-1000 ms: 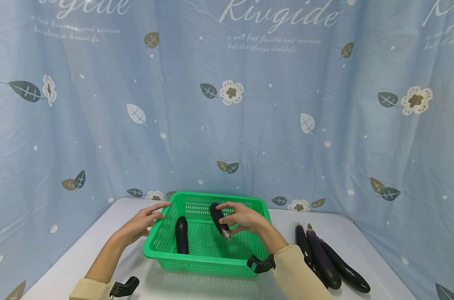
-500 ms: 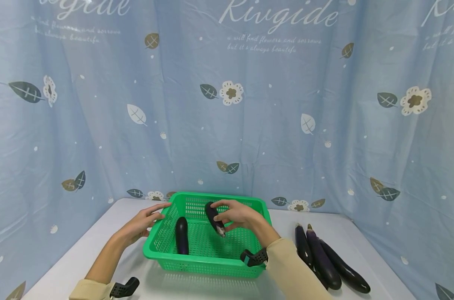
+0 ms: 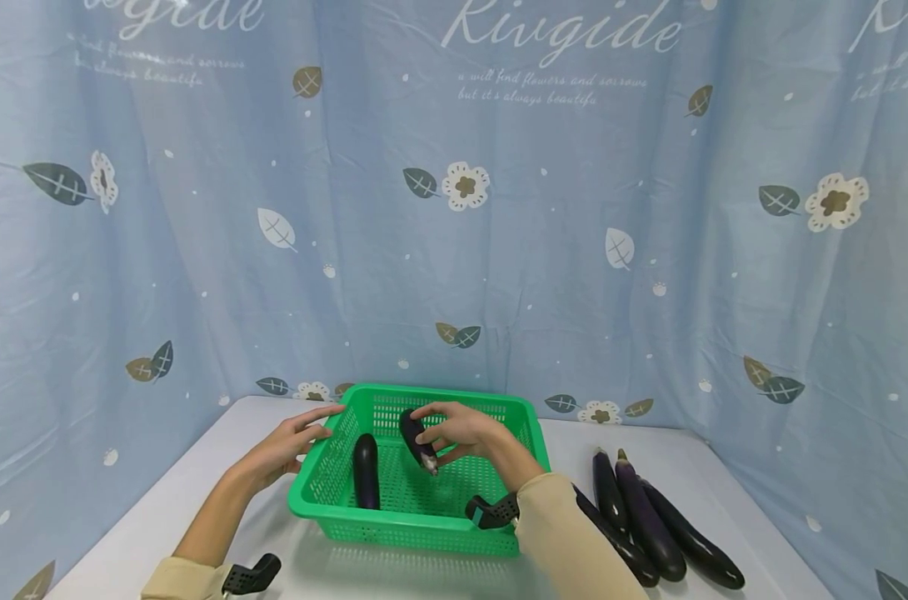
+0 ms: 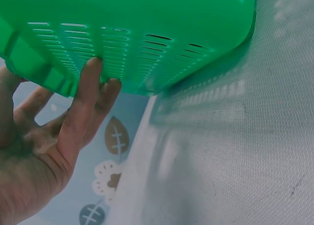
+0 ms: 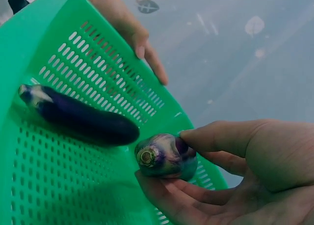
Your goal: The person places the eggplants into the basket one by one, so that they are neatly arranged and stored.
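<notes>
A green plastic basket point(image 3: 394, 522) stands on the table with one dark purple eggplant point(image 3: 366, 471) lying along its left side. My right hand point(image 3: 465, 432) grips a second eggplant point(image 3: 411, 429) inside the basket, thumb and fingers on opposite sides of it. Its stem end point(image 5: 156, 156) points towards me in the right wrist view and seems raised off the floor. At the left rim is my left hand point(image 3: 280, 450). Its fairly straight fingers point(image 4: 83, 107) touch the basket's outer wall in the left wrist view, while others reach the rim.
Several more eggplants point(image 3: 652, 529) lie side by side on the white table point(image 3: 566, 442) right of the basket, partly behind my right sleeve point(image 3: 566, 533). A blue printed curtain point(image 3: 454, 250) encloses the table at the back and sides.
My right hand has carried the eggplant a little leftward within the basket, towards the one lying there. The left hand and basket have stayed in place.
</notes>
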`<state>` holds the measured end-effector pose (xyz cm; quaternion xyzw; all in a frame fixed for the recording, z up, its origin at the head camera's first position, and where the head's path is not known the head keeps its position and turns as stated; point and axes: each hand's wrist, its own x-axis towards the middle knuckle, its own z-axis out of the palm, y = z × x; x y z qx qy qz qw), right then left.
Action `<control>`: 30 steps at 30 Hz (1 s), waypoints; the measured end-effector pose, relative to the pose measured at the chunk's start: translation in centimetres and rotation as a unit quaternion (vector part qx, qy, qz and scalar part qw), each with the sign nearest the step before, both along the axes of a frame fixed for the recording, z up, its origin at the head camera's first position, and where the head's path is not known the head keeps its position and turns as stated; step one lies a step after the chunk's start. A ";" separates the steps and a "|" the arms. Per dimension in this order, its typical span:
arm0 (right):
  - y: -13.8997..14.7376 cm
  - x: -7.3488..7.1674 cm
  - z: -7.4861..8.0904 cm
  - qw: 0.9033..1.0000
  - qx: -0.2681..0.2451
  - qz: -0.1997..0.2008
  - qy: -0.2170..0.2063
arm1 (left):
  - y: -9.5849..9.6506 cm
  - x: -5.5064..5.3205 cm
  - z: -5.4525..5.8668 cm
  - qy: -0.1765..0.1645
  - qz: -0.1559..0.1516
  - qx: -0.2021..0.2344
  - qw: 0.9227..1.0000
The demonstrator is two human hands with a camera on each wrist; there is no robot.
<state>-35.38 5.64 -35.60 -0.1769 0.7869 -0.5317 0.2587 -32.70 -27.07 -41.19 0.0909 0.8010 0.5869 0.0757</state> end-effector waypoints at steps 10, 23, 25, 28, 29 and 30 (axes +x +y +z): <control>-0.3 -0.3 -0.2 1.000 0.003 0.007 -0.012 | -0.1 -0.3 -0.1 -0.006 0.000 0.002 1.000; -0.7 -0.3 -0.6 0.999 0.025 0.018 -0.022 | -0.1 -0.4 -0.3 -0.005 0.011 -0.005 1.000; -0.8 -0.2 -0.5 0.999 0.027 0.019 -0.023 | 0.0 -0.4 -0.3 -0.008 0.012 -0.001 1.000; -0.9 -0.1 -0.3 0.999 0.029 0.024 -0.025 | 0.0 -0.5 -0.3 -0.009 0.006 0.000 1.000; -0.9 -0.1 -0.3 0.999 0.029 0.026 -0.027 | 0.0 -0.5 -0.3 -0.007 0.002 -0.001 1.000; -1.0 -0.1 -0.3 0.999 0.029 0.028 -0.029 | -0.1 -0.5 -0.3 -0.008 0.003 0.000 1.000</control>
